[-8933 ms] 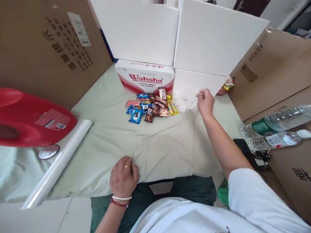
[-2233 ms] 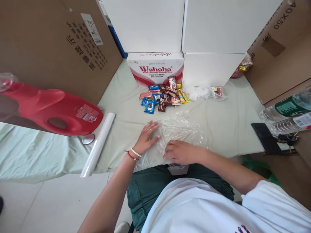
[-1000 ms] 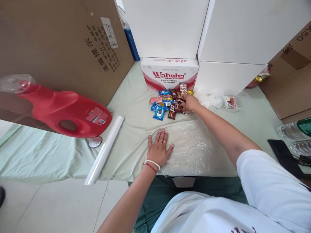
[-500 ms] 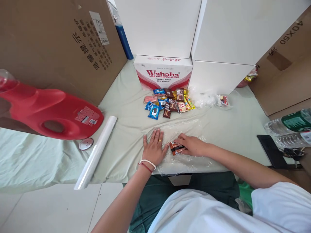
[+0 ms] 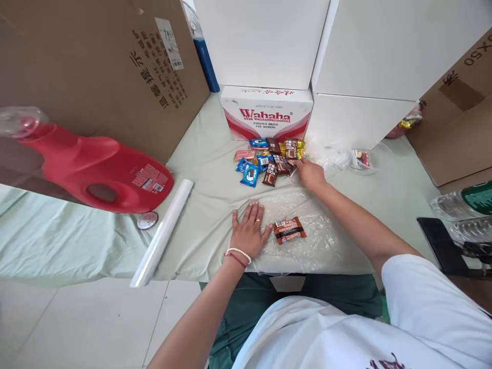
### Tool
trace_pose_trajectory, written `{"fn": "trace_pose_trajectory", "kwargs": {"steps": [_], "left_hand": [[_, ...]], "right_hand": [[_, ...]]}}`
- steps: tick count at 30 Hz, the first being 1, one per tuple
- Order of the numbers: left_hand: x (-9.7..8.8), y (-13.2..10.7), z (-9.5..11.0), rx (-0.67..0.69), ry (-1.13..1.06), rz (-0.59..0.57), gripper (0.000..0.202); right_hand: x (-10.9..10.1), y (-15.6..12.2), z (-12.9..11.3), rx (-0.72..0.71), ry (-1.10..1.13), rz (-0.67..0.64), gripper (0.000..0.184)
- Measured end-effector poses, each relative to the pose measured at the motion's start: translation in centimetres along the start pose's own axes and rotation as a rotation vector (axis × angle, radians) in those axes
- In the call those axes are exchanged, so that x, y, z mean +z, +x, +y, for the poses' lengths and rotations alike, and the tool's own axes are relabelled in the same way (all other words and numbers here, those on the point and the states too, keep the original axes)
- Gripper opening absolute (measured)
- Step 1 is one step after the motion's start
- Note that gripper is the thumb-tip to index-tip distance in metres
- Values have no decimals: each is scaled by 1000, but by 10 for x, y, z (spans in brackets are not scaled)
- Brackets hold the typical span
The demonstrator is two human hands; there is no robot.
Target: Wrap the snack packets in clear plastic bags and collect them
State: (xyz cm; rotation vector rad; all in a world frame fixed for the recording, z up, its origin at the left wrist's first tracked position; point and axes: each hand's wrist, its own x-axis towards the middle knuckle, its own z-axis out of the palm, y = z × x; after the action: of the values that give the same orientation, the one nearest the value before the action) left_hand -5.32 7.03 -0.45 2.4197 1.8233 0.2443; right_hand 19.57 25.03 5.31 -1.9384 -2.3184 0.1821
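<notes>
My left hand [image 5: 249, 233] lies flat on the near part of the table, fingers spread, at the left edge of a clear plastic sheet [image 5: 323, 236]. On that sheet, just right of my left thumb, rests an orange-brown wrapped snack [image 5: 289, 230]. Farther back, my right hand [image 5: 310, 174] has its fingers closed on a small pale pink snack packet [image 5: 292, 168] at the right side of a snack pile, and covers most of it. In the pile are brown cocoa packets [image 5: 270, 174], blue packets [image 5: 250, 175] and a pink packet [image 5: 245, 155].
A white-and-red Wahaha box [image 5: 268, 115] stands behind the pile. Crumpled clear plastic [image 5: 332, 156] lies right of it. To the left are a film roll [image 5: 163, 233], a round tin lid [image 5: 147, 220] and a red jug [image 5: 111, 177]. A black phone [image 5: 442, 246] and bottles [image 5: 474, 230] sit right.
My right hand has let go of the orange-brown snack, leaving it on the plastic sheet, and moved forward to the pile. My left hand stays flat. The view has shifted slightly.
</notes>
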Motion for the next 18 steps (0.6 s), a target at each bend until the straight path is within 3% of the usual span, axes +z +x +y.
{"fn": "trace_pose_trajectory", "kwargs": {"steps": [2, 4, 7, 9, 12, 15, 18], "left_hand": [[0, 0, 0, 1, -3, -3, 68], [1, 0, 0, 1, -8, -4, 68], [1, 0, 0, 0, -17, -2, 69], [0, 1, 0, -2, -21, -5, 69], [0, 1, 1, -2, -15, -12, 69], [0, 1, 1, -1, -7, -11, 68], [1, 1, 0, -3, -3, -10, 69]], "right_hand": [[-2, -12, 8, 53, 173, 95, 39], [-4, -33, 14, 112, 493, 134, 33], [-1, -77, 11, 193, 1025, -89, 42], [7, -109, 1, 215, 1202, -309, 47], [20, -144, -17, 197, 1105, -410, 35], [21, -155, -25, 56, 712, -288, 33], [9, -149, -28, -156, 485, -210, 49]]}}
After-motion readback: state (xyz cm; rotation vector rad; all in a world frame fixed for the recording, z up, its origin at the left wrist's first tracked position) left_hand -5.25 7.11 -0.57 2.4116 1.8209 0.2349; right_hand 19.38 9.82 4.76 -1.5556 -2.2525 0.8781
